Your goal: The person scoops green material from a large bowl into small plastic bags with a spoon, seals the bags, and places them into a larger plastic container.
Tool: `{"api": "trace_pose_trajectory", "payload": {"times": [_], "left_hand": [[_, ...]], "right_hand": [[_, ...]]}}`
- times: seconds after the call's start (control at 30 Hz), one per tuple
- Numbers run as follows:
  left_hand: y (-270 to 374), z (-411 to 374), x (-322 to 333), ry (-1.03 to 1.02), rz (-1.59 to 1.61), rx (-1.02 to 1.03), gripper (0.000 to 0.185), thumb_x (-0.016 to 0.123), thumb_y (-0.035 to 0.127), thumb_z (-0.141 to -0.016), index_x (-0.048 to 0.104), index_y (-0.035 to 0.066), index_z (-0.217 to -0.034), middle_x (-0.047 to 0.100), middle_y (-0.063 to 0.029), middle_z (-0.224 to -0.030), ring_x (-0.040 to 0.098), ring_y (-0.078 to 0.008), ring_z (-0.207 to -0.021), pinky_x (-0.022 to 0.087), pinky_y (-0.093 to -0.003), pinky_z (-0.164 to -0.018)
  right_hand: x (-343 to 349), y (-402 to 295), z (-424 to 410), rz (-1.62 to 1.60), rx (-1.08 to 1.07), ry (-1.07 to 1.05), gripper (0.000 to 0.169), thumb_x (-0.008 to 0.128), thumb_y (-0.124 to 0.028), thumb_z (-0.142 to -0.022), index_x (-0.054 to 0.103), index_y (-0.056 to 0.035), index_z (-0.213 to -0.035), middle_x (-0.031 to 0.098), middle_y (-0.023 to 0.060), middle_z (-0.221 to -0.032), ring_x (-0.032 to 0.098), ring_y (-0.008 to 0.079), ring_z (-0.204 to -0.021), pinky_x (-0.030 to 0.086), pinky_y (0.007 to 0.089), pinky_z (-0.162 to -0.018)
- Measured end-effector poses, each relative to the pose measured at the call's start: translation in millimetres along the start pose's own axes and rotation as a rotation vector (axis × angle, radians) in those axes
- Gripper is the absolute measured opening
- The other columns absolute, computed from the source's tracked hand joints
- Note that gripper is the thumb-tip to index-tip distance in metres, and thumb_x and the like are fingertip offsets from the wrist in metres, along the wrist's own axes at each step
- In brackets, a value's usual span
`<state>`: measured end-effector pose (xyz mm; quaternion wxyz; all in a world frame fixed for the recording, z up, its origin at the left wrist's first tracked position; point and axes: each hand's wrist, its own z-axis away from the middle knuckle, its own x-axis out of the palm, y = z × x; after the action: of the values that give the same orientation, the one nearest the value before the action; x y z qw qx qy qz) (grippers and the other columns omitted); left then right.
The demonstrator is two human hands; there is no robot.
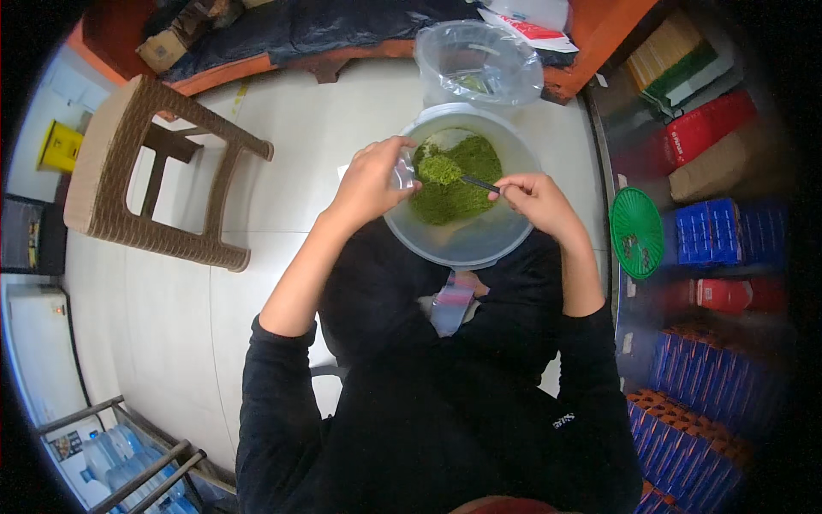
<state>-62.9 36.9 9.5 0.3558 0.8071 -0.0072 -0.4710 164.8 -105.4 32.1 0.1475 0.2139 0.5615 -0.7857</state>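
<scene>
A round translucent plastic tub [461,252] rests at my lap, holding loose green flakes [443,204] that look like dried herb. My right hand [534,200] grips the black handle of a spoon [480,184] from the right side. A heaped mound of the green stuff [439,169] sits at the spoon's end, above the rest. My left hand [374,175] holds a small clear plastic bag [402,171] at the tub's left rim, close to the heaped spoon. Whether anything is inside the bag I cannot tell.
Beyond the tub stands a clear bin [478,54] lined with plastic. A brown woven-pattern stool [154,173] lies on its side at left. To the right, a shelf carries a green plastic lid [636,232] and blue boxes [708,231]. Water bottles [131,459] fill a rack at lower left.
</scene>
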Motion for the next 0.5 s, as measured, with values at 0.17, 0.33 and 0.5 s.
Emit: {"api": "trace_pose_trajectory", "payload": {"times": [0.17,0.33,0.5], "left_hand": [[11.2,-19.2,30.6,-0.233,-0.028,0.180,0.061,0.073,0.015,-0.063,0.043,0.005,-0.115,0.057,-0.0170,-0.088,0.056,-0.0330,-0.087,0.044,-0.0410,-0.075],[36.5,-30.7,57.2,-0.127,-0.007,0.094,0.073,0.076,0.025,-0.058,0.041,0.003,-0.118,0.058,-0.0187,-0.096,0.055,-0.0332,-0.094,0.045,-0.0405,-0.077],[18.9,-43.3,53.7,-0.212,0.030,0.060,0.063,0.076,0.036,-0.056,0.053,0.006,-0.107,0.060,-0.0145,-0.092,0.058,-0.0300,-0.086,0.045,-0.0367,-0.073]], "right_hand": [[-4.2,-13.8,-8.9,0.231,-0.140,-0.040,0.018,0.055,-0.019,-0.076,0.066,-0.0045,-0.079,0.063,0.0108,-0.067,0.059,0.0216,-0.061,0.045,0.0313,-0.058],[29.4,-27.4,-6.0,0.808,-0.335,0.283,0.011,0.058,-0.016,-0.070,0.066,-0.0084,-0.072,0.062,0.0116,-0.069,0.060,0.0265,-0.062,0.047,0.0348,-0.058],[34.4,-28.0,3.9,1.069,-0.569,0.525,0.008,0.060,-0.015,-0.064,0.066,-0.0131,-0.070,0.057,0.0065,-0.071,0.059,0.0225,-0.069,0.048,0.0353,-0.056]]}}
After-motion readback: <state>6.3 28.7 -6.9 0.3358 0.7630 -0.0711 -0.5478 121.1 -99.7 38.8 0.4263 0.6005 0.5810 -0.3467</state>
